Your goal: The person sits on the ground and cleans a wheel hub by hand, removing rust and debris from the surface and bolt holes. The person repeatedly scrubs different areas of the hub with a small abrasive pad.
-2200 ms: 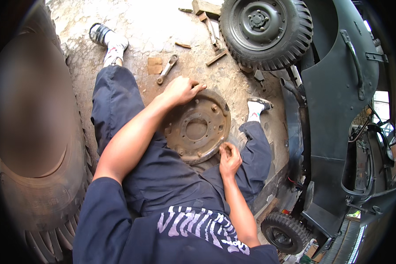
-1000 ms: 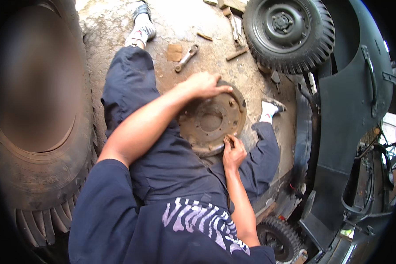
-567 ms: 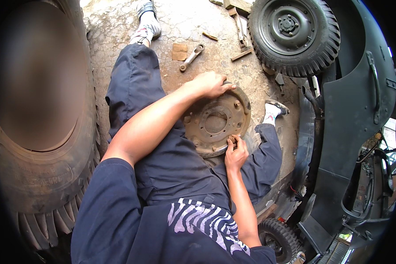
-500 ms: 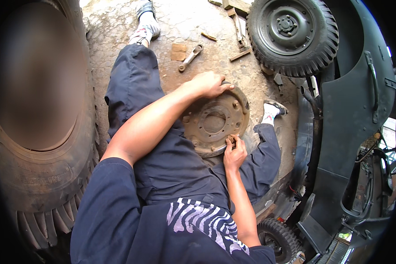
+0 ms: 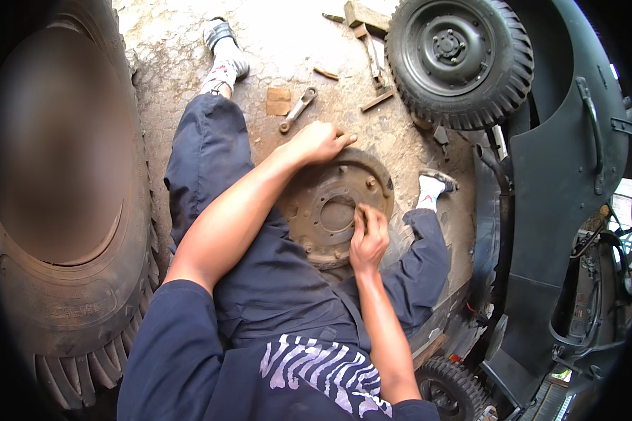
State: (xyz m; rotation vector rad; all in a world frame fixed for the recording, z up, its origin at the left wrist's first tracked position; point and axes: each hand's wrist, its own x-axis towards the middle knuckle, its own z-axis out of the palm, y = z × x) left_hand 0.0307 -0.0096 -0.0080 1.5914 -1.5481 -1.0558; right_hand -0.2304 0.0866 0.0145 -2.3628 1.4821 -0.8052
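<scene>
Resting half-curled against a round, rusty-brown metal plate (image 5: 336, 184), the left hand (image 5: 319, 143) (right hand (image 5: 369, 242) pinched; both holds unclear) could slacken, tipping it.

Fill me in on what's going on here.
A person sits with a rusty round metal plate between their legs. Their left hand is at its upper rim, and the right hand is over the plate by its central hole, fingertips drawn together; whether they hold something small is unclear. A metal link lies on the ground beyond.
</scene>
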